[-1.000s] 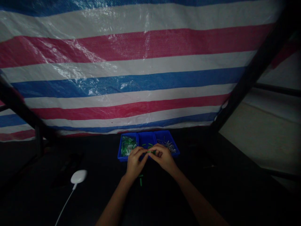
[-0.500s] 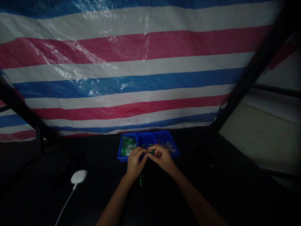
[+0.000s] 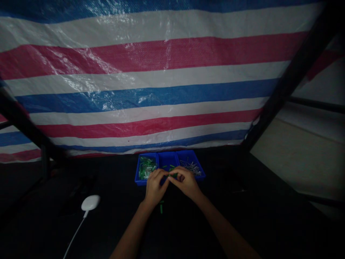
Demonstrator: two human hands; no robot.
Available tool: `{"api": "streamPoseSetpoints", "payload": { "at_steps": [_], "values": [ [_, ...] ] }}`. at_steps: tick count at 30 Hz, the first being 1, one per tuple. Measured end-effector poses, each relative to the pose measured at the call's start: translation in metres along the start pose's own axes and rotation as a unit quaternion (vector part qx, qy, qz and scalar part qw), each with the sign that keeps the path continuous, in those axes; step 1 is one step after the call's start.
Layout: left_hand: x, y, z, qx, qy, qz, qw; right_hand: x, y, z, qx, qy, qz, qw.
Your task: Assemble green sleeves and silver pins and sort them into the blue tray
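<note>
Pinched at the fingertips, my left hand [image 3: 155,183] and my right hand [image 3: 185,181] meet just over the front edge of a blue tray [image 3: 140,182]. Between them is a small green piece [image 3: 174,175], which looks like a plastic wall plug; my fingers cover most of it. The tray's left compartment holds several green and pale plugs [image 3: 147,167]. Long thin metal screws [image 3: 192,167] lie in the right compartment. A few green pieces [image 3: 171,166] show in the middle one, partly hidden by my hands. Below my left hand, loose green plugs [image 3: 161,208] lie on the black table.
A white rounded device [image 3: 90,203] with a white cable [image 3: 74,235] lies on the table [image 3: 113,223] at the left. Behind the tray hangs a striped plastic sheet [image 3: 151,126], with dark frame bars [image 3: 269,118] on both sides. The light is dim.
My hands stay in nearly the same place, fingertips together. My right fingers have shifted slightly, and less of the green piece shows between them now.
</note>
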State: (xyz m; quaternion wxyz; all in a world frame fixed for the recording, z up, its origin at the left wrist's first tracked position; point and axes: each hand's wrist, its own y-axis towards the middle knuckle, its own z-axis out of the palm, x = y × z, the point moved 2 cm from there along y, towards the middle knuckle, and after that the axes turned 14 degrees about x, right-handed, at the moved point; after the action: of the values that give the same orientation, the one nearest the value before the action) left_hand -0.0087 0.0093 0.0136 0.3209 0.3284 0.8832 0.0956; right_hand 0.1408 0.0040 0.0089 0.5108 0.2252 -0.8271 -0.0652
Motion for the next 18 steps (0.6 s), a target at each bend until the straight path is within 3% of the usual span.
{"api": "streamPoseSetpoints", "payload": {
  "at_steps": [10,18],
  "values": [
    [0.0013,-0.0009,0.0006,0.001,0.029,-0.003,1.0,-0.0018,0.0,-0.0002,-0.013,-0.015,0.013,1.0],
    [-0.0004,0.002,-0.0014,-0.027,-0.037,-0.01,0.999,-0.0065,0.002,-0.0049,-0.032,-0.019,-0.017,0.999]
  ]
}}
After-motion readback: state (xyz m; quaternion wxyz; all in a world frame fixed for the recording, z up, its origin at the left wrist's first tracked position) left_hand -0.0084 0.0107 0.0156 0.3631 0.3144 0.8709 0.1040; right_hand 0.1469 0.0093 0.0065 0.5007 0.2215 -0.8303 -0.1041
